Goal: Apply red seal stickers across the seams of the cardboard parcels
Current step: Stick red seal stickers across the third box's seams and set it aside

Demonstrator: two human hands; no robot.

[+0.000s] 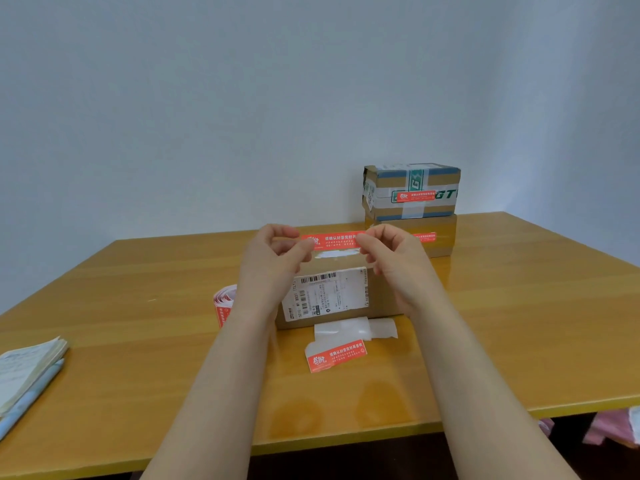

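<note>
Pinching a red sticker (334, 240) by its 2 ends, the left hand (273, 258) and right hand (391, 254) hold it stretched above the far top edge of a parcel (329, 296) at the middle of the tabletop (138, 306). 2 stacked parcels (384, 183) stand at the far edge, and a sticker roll (223, 303) lies just left of the parcel.

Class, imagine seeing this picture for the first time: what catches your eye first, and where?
A red seal sticker, stretched between the left hand and the right hand, hangs over the near parcel at the middle of the table. Behind it to the right, two stacked parcels already wear red stickers.
</note>
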